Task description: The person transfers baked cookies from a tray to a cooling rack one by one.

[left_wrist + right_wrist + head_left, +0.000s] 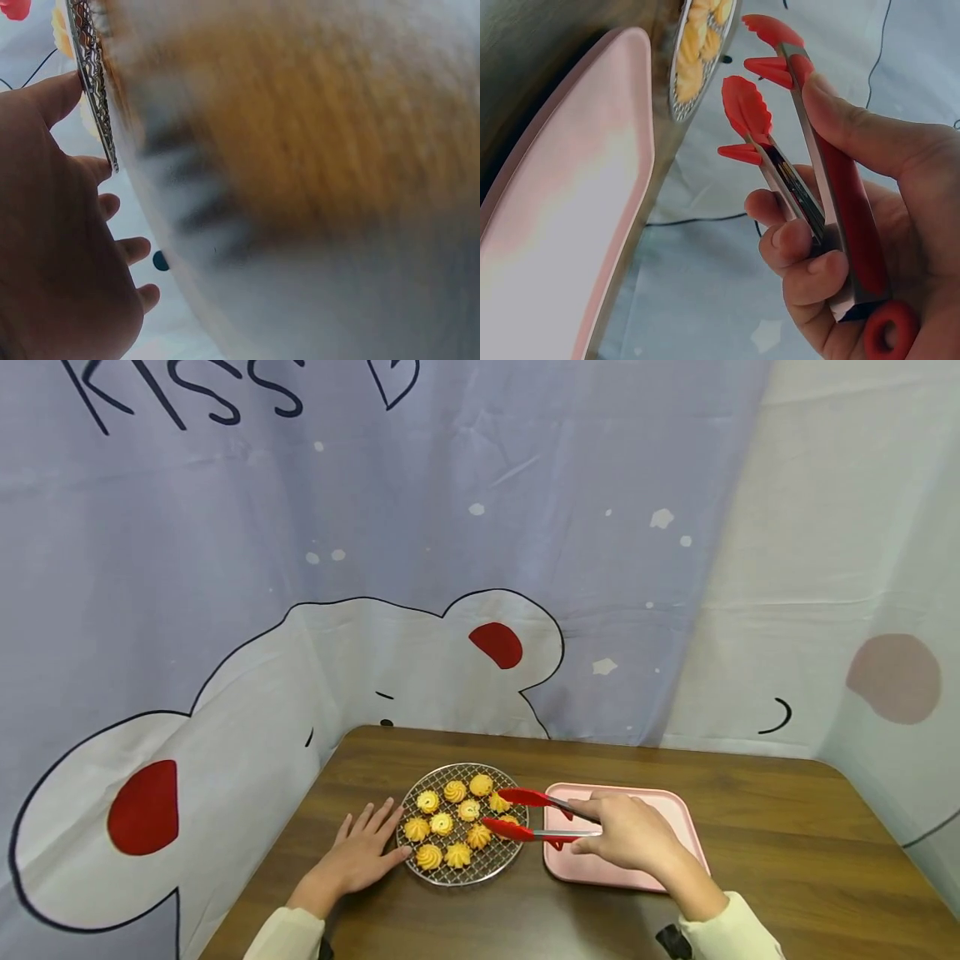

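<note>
Several golden swirl cookies (442, 824) lie on a round wire rack (487, 866) in the head view. My left hand (362, 852) rests beside the rack with spread fingers, thumb and fingertips at its rim; the left wrist view shows the thumb (60, 97) against the rack's edge (97, 90). My right hand (630, 831) grips a pair of red-tipped metal tongs (847, 217), thumb on one arm and fingers curled round the other. The tong tips are spread apart over the rack's right side, overlapping cookies there in the head view. In the right wrist view nothing sits between the tips.
A pink rectangular tray (570, 868) lies right of the rack, under my right hand, with nothing visible on it. Both stand on a brown wooden table (795, 852). A printed curtain (420, 527) hangs behind the table and along its sides.
</note>
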Available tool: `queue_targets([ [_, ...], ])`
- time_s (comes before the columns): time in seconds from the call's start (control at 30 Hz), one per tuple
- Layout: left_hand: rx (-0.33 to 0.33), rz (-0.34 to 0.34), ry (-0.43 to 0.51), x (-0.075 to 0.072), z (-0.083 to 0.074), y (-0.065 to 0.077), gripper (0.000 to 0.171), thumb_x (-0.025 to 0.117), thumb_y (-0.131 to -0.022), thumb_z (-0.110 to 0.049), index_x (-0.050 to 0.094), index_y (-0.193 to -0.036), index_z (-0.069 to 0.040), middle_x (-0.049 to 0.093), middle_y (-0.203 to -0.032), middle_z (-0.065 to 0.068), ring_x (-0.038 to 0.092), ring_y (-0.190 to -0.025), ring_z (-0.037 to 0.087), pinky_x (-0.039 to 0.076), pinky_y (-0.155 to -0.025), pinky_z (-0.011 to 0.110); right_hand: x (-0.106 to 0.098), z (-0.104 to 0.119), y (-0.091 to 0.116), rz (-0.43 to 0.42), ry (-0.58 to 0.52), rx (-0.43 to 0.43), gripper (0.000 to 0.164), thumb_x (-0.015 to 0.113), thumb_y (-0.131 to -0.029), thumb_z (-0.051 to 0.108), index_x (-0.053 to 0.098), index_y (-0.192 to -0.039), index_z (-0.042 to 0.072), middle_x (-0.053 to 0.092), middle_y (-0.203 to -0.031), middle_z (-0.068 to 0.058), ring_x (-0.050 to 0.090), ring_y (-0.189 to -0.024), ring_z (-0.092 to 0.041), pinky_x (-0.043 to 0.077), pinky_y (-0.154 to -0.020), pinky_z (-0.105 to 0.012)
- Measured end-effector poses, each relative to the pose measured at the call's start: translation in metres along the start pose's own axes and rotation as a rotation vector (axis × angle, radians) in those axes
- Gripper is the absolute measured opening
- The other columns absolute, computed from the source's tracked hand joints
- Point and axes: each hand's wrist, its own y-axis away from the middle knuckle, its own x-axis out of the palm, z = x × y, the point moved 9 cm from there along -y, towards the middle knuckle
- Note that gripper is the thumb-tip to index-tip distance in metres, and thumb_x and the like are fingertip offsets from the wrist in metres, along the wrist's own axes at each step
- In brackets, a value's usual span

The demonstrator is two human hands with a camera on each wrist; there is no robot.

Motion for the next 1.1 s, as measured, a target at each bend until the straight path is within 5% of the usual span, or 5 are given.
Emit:
queue_targets([
  [0.3,0.001,-0.017,0.013,0.001,0.003,0.000,0.080,0.044,-0.101,-0.064,0.029,-0.161,-0.014,0.022,-0.167,0.015,0.017,-0.150,0.050,0.004,-0.116,0.073,-0.015,-0.022,0.016,-0.059,0.010,-0.013,0.057,0.089,-0.074,0.041,0.075,-0.125,0.022,0.073,-0.107,0.009,0.069,-0.092,-0.016,0.053,-0.073,-0.040],
  [0.5,-0.016,0.003,-0.012,0.002,0.005,-0.001,0.079,0.044,-0.101,-0.063,0.028,-0.162,-0.015,0.020,-0.168,0.012,0.016,-0.152,0.047,0.005,-0.117,0.071,-0.019,-0.042,0.027,-0.067,0.001,0.057,0.065,0.088,-0.075,0.043,0.070,-0.134,0.023,0.068,-0.131,0.000,0.062,-0.124,-0.032,0.053,-0.088,-0.055],
  [0.77,-0.019,0.013,-0.006,-0.004,-0.002,0.001,0.078,0.045,-0.102,-0.061,0.029,-0.161,-0.014,0.020,-0.168,0.013,0.015,-0.152,0.048,0.005,-0.118,0.071,-0.022,-0.071,0.045,-0.051,-0.036,0.157,0.071,0.086,-0.077,0.043,0.062,-0.142,0.029,0.062,-0.139,0.000,0.068,-0.112,-0.034,0.054,-0.076,-0.053],
  [0.93,-0.026,0.016,-0.005,-0.004,-0.003,0.001,0.077,0.044,-0.102,-0.061,0.029,-0.162,-0.015,0.019,-0.169,0.013,0.014,-0.152,0.048,0.005,-0.117,0.071,-0.026,-0.085,0.056,-0.065,-0.036,0.181,0.074,0.085,-0.077,0.046,0.062,-0.142,0.022,0.063,-0.137,-0.006,0.067,-0.110,-0.039,0.054,-0.078,-0.057],
  [1.1,-0.020,0.006,0.000,-0.003,-0.002,-0.001,0.078,0.044,-0.102,-0.062,0.030,-0.161,-0.014,0.020,-0.168,0.014,0.015,-0.152,0.048,0.005,-0.117,0.072,-0.026,-0.101,0.065,-0.051,-0.014,0.217,0.080,0.084,-0.076,0.050,0.059,-0.145,0.018,0.066,-0.108,-0.001,0.066,-0.084,-0.025,0.051,-0.065,-0.045],
])
